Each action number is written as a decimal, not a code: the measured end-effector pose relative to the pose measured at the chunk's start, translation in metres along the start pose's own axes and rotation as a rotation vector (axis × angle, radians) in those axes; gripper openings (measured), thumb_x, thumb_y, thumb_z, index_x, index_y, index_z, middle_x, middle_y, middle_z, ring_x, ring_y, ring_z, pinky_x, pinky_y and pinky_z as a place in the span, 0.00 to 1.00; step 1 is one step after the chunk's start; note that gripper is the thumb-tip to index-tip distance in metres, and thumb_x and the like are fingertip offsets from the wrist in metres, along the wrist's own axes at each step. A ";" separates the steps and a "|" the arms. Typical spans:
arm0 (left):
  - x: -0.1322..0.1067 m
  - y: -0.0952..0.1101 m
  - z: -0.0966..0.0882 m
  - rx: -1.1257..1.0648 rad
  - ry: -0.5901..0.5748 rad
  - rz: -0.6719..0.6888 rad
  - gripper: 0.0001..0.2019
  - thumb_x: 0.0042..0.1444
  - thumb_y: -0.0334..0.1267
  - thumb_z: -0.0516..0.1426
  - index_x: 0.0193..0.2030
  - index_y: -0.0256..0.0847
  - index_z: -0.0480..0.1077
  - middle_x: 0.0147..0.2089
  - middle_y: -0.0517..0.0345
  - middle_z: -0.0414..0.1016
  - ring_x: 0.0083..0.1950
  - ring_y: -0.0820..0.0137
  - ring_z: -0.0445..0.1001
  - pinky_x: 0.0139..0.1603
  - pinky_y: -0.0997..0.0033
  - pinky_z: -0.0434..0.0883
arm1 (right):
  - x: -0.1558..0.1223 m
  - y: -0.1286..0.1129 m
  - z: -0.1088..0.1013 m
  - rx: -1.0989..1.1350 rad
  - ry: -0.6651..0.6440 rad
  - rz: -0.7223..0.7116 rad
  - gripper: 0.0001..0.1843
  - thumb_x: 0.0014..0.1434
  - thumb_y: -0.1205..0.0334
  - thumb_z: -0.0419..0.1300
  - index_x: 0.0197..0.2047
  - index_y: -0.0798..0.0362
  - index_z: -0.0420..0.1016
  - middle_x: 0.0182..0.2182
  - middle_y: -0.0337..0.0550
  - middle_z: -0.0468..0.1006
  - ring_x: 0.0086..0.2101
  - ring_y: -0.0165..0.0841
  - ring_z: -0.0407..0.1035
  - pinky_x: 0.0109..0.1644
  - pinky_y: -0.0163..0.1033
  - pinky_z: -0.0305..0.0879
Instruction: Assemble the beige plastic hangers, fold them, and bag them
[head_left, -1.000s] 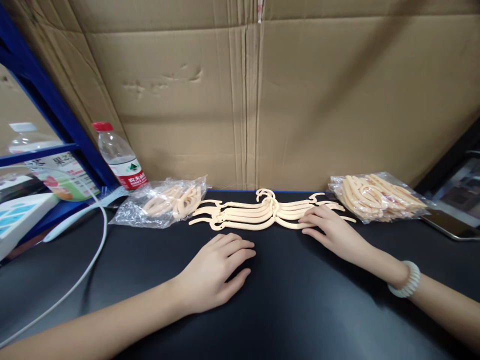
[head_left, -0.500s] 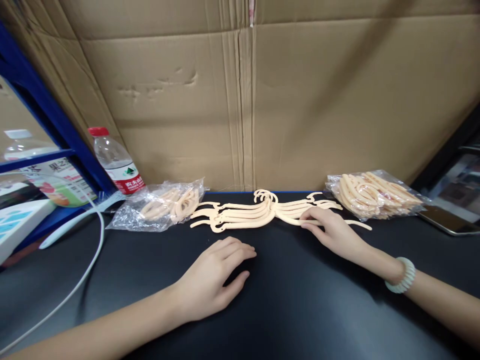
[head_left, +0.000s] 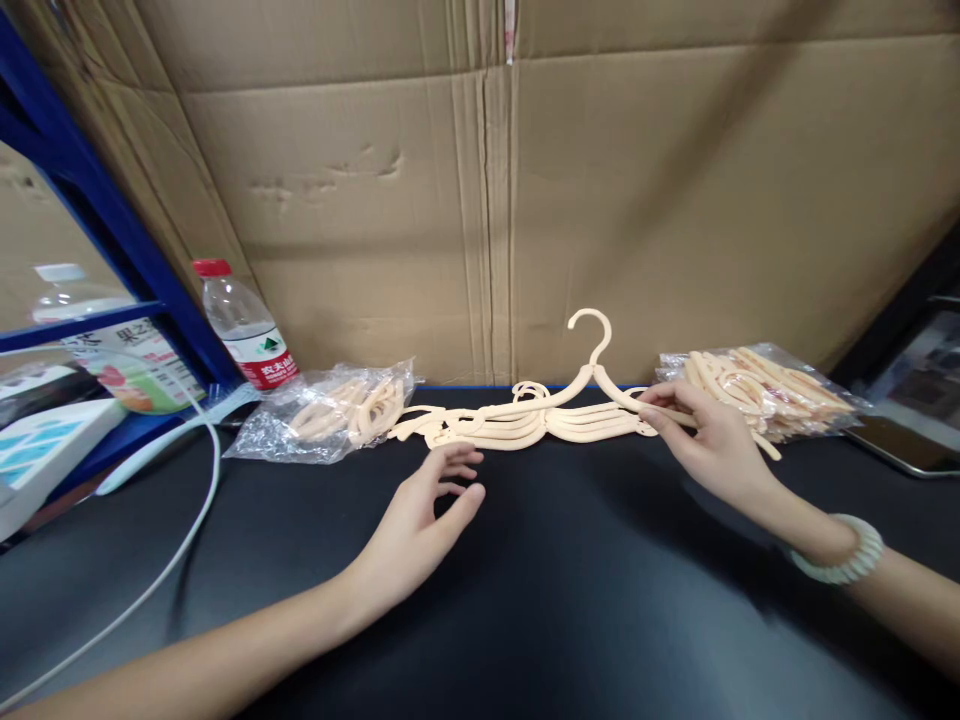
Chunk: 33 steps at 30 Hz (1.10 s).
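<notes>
A cream folding clothes hanger (head_left: 596,374) is raised above the table with its hook upward, and my right hand (head_left: 709,440) pinches its right arm. Below and behind it lies a row of several similar hangers (head_left: 510,432), overlapping on the black tabletop. My left hand (head_left: 424,515) hovers just in front of the row's left end, its fingers apart and nothing in them. Whether the raised hanger's left end still rests on the row I cannot tell.
Clear plastic bags of hangers lie at left (head_left: 352,410) and right (head_left: 765,385). A red-capped bottle (head_left: 247,330) stands by the blue frame (head_left: 97,200). A white cable (head_left: 202,500) loops at left. A phone-like dark slab (head_left: 911,445) lies far right. Cardboard (head_left: 360,230) walls the back.
My right hand has lifted one hanger from the row and turned its hook upward, moving slightly right. My left hand has shifted towards the row's left end.
</notes>
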<state>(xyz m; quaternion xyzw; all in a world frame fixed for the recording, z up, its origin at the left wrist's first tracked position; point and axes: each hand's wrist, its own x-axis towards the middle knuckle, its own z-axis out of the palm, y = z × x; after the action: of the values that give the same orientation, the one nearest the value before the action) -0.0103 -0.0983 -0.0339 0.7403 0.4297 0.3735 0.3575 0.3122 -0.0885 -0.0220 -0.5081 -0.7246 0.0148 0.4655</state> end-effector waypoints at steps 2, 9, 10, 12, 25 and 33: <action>0.001 -0.001 0.001 -0.126 0.067 -0.049 0.20 0.62 0.44 0.53 0.58 0.42 0.56 0.57 0.48 0.66 0.52 0.64 0.72 0.53 0.60 0.70 | -0.002 -0.002 0.001 0.011 0.014 -0.011 0.07 0.64 0.56 0.56 0.40 0.49 0.70 0.34 0.44 0.76 0.33 0.39 0.72 0.32 0.41 0.68; -0.004 0.003 0.003 -0.279 0.084 -0.024 0.29 0.62 0.43 0.55 0.66 0.49 0.46 0.57 0.52 0.66 0.41 0.70 0.74 0.46 0.67 0.72 | -0.014 -0.016 0.013 -0.064 -0.101 -0.172 0.04 0.66 0.61 0.54 0.41 0.50 0.69 0.35 0.44 0.76 0.34 0.37 0.72 0.35 0.41 0.67; -0.004 0.003 0.003 -0.271 0.069 -0.021 0.31 0.61 0.43 0.56 0.67 0.49 0.45 0.55 0.53 0.67 0.39 0.71 0.74 0.44 0.68 0.72 | -0.016 -0.018 0.014 -0.061 -0.123 -0.200 0.04 0.66 0.62 0.54 0.42 0.50 0.68 0.36 0.43 0.76 0.35 0.37 0.72 0.37 0.41 0.68; -0.005 0.001 0.003 -0.216 0.027 -0.010 0.31 0.59 0.41 0.58 0.66 0.49 0.50 0.50 0.55 0.70 0.35 0.73 0.71 0.40 0.70 0.70 | -0.019 -0.020 0.016 -0.048 -0.162 -0.229 0.04 0.67 0.63 0.53 0.42 0.50 0.68 0.36 0.43 0.76 0.36 0.36 0.72 0.40 0.41 0.68; 0.004 0.002 -0.005 -0.191 0.173 -0.140 0.19 0.57 0.47 0.58 0.51 0.39 0.72 0.27 0.63 0.66 0.29 0.72 0.64 0.32 0.74 0.62 | -0.008 -0.006 0.008 -0.482 -0.182 -0.436 0.09 0.66 0.64 0.53 0.39 0.54 0.74 0.42 0.51 0.74 0.43 0.44 0.68 0.46 0.49 0.67; 0.005 -0.004 -0.005 -0.227 0.194 -0.143 0.19 0.58 0.48 0.58 0.52 0.39 0.71 0.27 0.62 0.68 0.32 0.71 0.66 0.37 0.73 0.64 | -0.013 -0.015 0.008 -0.874 -0.083 -0.410 0.14 0.67 0.66 0.49 0.37 0.57 0.75 0.52 0.57 0.72 0.29 0.38 0.73 0.25 0.39 0.67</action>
<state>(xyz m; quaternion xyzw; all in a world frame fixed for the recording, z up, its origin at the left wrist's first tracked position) -0.0144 -0.0910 -0.0340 0.6231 0.4688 0.4629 0.4215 0.2964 -0.1015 -0.0281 -0.5016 -0.7663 -0.3627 0.1725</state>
